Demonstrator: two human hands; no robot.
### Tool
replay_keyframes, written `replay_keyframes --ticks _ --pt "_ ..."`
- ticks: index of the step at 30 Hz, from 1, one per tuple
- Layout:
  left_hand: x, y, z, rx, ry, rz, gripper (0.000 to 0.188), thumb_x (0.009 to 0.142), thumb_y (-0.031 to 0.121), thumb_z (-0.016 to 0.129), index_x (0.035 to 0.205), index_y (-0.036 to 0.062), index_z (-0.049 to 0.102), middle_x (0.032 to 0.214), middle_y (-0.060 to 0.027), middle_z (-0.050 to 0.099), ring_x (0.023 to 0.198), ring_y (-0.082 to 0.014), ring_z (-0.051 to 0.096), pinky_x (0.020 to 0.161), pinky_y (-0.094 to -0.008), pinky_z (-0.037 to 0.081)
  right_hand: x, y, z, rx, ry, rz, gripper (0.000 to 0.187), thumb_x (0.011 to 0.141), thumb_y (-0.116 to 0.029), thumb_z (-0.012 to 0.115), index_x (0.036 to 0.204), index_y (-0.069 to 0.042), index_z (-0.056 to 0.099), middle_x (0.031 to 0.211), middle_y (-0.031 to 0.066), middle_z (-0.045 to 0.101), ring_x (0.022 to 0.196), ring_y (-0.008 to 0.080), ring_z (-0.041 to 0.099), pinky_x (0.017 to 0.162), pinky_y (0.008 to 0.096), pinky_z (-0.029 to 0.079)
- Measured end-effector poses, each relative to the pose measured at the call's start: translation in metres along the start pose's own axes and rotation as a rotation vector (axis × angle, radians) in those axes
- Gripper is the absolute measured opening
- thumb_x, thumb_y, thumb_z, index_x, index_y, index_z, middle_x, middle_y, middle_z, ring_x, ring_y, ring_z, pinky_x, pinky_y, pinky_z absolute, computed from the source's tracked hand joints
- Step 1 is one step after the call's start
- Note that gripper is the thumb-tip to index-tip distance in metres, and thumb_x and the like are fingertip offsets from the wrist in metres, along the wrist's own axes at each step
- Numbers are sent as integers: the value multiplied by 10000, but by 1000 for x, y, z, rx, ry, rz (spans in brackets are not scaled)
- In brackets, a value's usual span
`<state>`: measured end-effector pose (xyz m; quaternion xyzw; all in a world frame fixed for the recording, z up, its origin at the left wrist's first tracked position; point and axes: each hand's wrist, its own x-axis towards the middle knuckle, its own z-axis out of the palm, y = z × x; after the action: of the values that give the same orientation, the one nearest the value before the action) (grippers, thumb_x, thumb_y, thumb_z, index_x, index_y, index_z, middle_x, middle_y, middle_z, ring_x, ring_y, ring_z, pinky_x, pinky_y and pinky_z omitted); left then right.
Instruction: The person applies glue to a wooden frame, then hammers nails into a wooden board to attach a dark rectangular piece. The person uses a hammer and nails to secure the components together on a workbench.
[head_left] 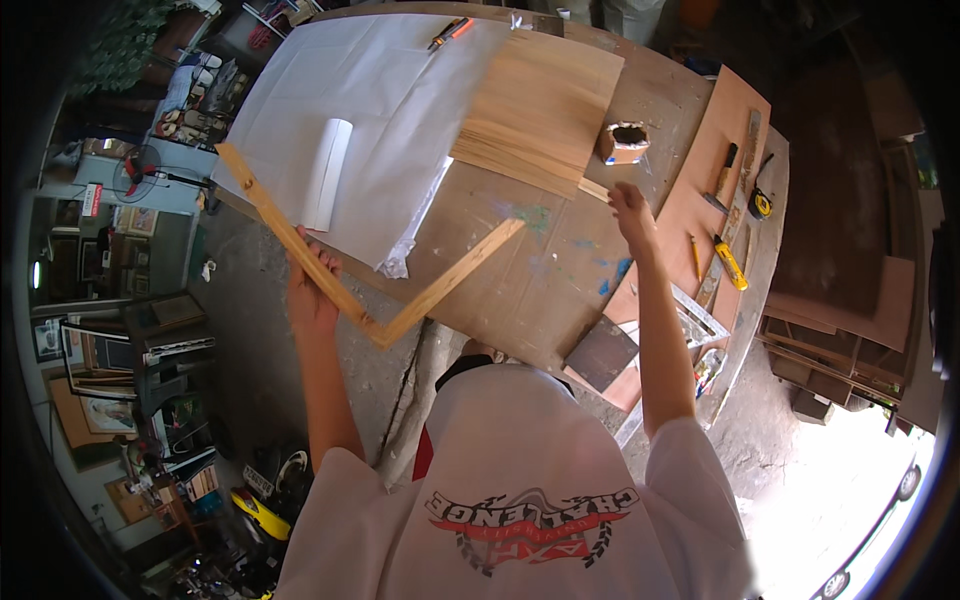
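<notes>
My left hand (314,290) is closed around one leg of an L-shaped wooden frame piece (345,300), two light strips meeting at a corner. The piece is held up over the near left edge of the worktable (480,225), its corner toward me. My right hand (632,215) reaches over the table's right part, fingers apart. Close by its fingertips lies a short light wood strip (594,188), partly under the edge of a thin plywood sheet (540,105). A small open box (625,143) with dark contents stands just beyond that hand.
White paper (390,90) covers the table's left, bearing a paper roll (328,175) and an orange-handled tool (451,33). On the right lie a hammer (722,180), tape measure (762,204), yellow cutter (731,262), pencil (697,257), set square (700,318) and dark square sheet (602,353).
</notes>
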<state>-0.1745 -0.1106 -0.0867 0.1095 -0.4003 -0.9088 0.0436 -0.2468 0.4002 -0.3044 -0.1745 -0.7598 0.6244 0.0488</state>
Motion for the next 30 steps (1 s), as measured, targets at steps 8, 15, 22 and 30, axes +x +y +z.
replay_keyframes --ticks 8,15,22,30 --pt "43 18 -70 -13 119 -204 386 1085 298 505 1413 94 504 917 -10 539 806 -132 519 809 -299 480 114 21 109 -301 321 353 347 921 -263 610 1019 47 731 985 183 724 881 251 672 767 403 523" --pt "118 -43 -101 -40 -133 -507 432 1047 313 582 1402 76 512 900 -11 546 785 -116 518 807 -300 479 99 -44 101 -203 484 -23 352 974 -261 602 1112 57 661 1065 237 703 974 358 670 855 433 511" --pt "141 -155 -86 29 -275 -812 412 1038 322 590 1363 72 557 872 -31 592 747 -125 545 755 -300 482 -51 -153 -7 -316 670 -64 337 1057 -239 514 1256 7 629 993 132 704 912 145 599 815 325 483" --pt "140 -226 -77 75 -370 -1006 372 1064 315 543 1345 72 576 901 -42 606 759 -140 555 756 -310 493 -203 -138 -61 104 901 -7 354 1075 -296 543 1207 12 657 1092 40 678 1016 130 575 953 291 435"
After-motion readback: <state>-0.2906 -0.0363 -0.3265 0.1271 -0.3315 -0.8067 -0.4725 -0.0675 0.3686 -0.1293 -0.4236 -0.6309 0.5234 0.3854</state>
